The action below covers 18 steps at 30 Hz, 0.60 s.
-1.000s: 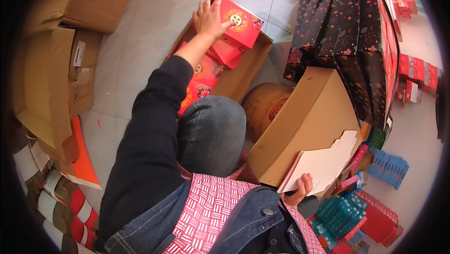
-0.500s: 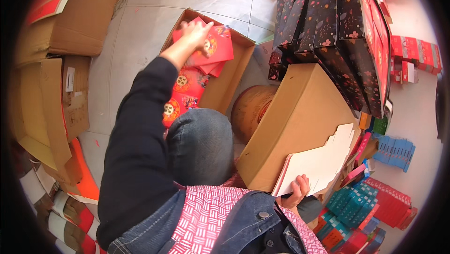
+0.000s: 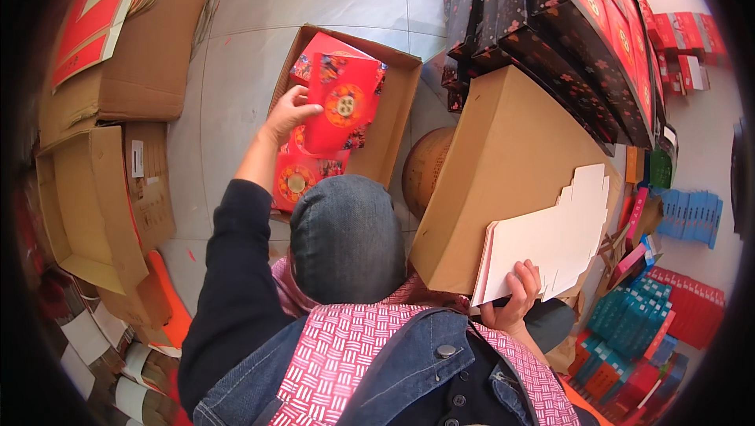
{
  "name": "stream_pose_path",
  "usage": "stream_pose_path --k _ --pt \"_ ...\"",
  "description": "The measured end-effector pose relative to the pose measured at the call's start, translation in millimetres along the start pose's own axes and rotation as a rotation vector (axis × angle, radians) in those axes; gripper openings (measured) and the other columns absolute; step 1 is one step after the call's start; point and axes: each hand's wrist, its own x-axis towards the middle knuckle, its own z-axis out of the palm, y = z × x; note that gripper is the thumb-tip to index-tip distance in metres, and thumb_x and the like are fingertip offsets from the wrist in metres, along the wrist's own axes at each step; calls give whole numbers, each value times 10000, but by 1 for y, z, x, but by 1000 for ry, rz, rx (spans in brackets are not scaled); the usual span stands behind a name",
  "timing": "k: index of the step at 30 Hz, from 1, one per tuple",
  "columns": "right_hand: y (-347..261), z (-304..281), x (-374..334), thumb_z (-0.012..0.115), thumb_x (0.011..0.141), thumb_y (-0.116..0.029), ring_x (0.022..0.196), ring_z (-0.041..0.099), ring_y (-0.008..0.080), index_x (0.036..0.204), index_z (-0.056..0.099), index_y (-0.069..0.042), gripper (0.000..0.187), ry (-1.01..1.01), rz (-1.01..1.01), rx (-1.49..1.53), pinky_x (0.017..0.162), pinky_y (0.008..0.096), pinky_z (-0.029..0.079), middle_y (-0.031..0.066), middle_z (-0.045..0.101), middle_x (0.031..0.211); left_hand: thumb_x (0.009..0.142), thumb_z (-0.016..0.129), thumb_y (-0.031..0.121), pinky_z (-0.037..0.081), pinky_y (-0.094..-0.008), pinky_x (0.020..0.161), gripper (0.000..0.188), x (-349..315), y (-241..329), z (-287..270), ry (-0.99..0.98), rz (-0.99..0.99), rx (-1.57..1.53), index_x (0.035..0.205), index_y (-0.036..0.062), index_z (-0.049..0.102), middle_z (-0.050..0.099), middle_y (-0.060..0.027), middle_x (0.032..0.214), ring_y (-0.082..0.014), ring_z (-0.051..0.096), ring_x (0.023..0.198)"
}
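My left hand [image 3: 291, 117] pinches the near left edge of a flat red printed box [image 3: 342, 103] with a round gold emblem. That box is tilted over an open brown carton [image 3: 401, 115] on the floor, where other flat red boxes [image 3: 299, 178] lie overlapping. My right hand [image 3: 515, 298] grips the near edge of a thin stack of white die-cut card blanks [image 3: 543, 229], thumb underneath and fingers on top. The blanks rest partly on a large brown cardboard box [image 3: 503, 143] to my right. What is under my right palm is hidden.
Black floral-patterned boxes [image 3: 519, 40] stand behind the cardboard box. A round brown stool-like object [image 3: 427, 170] sits beside the carton. Opened cartons [image 3: 79, 213] line the left. Blue boxes [image 3: 690, 217] and teal boxes [image 3: 629, 316] are stacked at right. My knee [image 3: 346, 245] is between.
My left hand has drawn back from the far end of the carton, bringing a red box up and nearer. My right hand still holds the white blanks. The whole view has shifted slightly.
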Motion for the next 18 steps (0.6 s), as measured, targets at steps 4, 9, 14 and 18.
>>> stream_pose_path --k 4,9,14,18 --pt "1 0 4 697 666 -227 1133 468 392 1123 462 -61 540 10 -15 13 994 532 342 165 500 1182 707 738 182 503 -314 734 438 23 0 65 107 233 643 1026 -18 515 618 -121 948 -188 609 857" --pt "3 2 6 696 653 -221 1133 474 390 1133 466 -73 552 25 -23 24 988 530 346 156 504 1192 683 763 321 485 -428 839 596 62 3 142 184 199 1126 1067 -42 488 592 -270 1054 -396 582 1003" --pt "1 0 2 694 655 -232 1131 473 385 1133 467 -76 552 16 -2 20 989 529 343 154 506 1183 708 769 225 456 -400 886 469 88 -21 119 354 616 942 1024 -36 540 565 -209 1065 -360 544 1010" --pt "2 0 1 696 651 -232 1132 468 385 1133 467 -76 556 16 -2 20 991 528 341 153 505 1181 641 800 387 419 -396 964 704 114 -5 34 902 37 859 1106 -53 507 529 -218 1145 -316 500 1123"
